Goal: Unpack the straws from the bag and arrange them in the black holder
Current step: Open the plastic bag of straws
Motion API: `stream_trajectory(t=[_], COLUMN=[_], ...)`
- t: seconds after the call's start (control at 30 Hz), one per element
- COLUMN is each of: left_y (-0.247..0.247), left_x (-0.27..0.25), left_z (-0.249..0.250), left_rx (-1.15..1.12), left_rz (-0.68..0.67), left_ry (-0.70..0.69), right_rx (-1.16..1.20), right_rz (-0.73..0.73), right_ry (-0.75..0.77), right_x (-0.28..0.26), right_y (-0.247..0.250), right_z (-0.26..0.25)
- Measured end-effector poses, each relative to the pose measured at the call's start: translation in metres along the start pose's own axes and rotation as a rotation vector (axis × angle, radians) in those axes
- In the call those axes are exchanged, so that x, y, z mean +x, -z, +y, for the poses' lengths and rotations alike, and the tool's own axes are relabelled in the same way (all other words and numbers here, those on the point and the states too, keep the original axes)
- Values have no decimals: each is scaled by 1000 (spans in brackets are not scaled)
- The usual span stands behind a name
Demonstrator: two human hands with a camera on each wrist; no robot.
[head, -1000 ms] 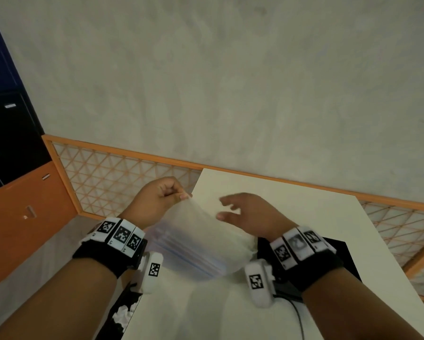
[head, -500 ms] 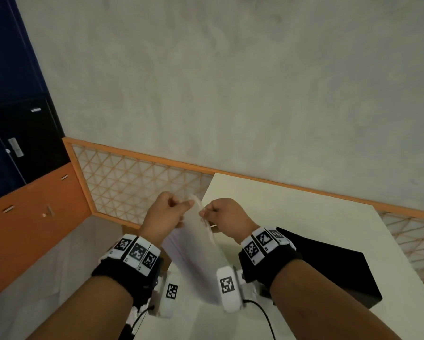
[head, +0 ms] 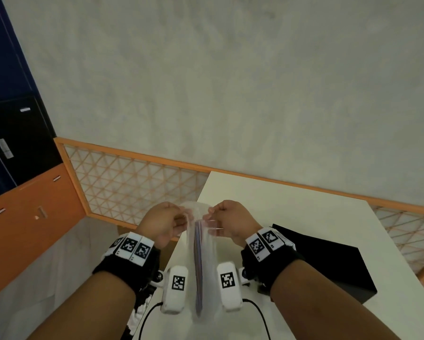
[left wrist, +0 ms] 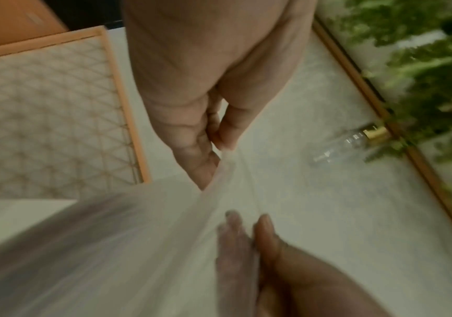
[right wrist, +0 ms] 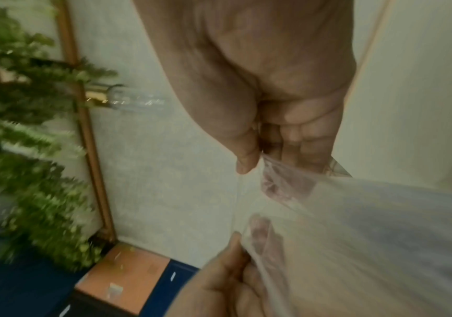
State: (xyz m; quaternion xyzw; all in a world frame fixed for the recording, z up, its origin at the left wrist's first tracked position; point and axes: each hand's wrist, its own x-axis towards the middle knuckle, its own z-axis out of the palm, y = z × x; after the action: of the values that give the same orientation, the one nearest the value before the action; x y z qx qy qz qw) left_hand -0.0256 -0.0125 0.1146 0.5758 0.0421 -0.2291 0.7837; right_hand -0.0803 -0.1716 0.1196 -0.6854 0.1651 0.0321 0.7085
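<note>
Straws [head: 198, 271] all inside clear bag [head: 206, 241]; left hand [head: 160, 223] and right hand [head: 231, 220] pinch bag mouth, pulling apart. Black holder [head: 328, 263] unfilled. Unpacking barely begun.

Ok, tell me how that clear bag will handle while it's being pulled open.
Probably floppy: the bag hangs limp between the left hand and right hand, each pinching its top edge. Likely light, since fingertip pinches hold it up. The film may be slippery, and the straws inside could slide or swing as it opens.
</note>
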Motion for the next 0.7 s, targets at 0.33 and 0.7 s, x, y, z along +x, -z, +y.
stream_trajectory(t=[0.33, 0.7], left_y=[0, 9], left_x=[7, 4], left_z=[7, 0], left_rx=[-164, 1277], left_rz=[26, -160], left_ry=[246, -282], right_rx=[477, -354], right_rz=[65, -66], right_ry=[-339, -183], right_x=[7, 5], right_y=[8, 21], right_z=[3, 6])
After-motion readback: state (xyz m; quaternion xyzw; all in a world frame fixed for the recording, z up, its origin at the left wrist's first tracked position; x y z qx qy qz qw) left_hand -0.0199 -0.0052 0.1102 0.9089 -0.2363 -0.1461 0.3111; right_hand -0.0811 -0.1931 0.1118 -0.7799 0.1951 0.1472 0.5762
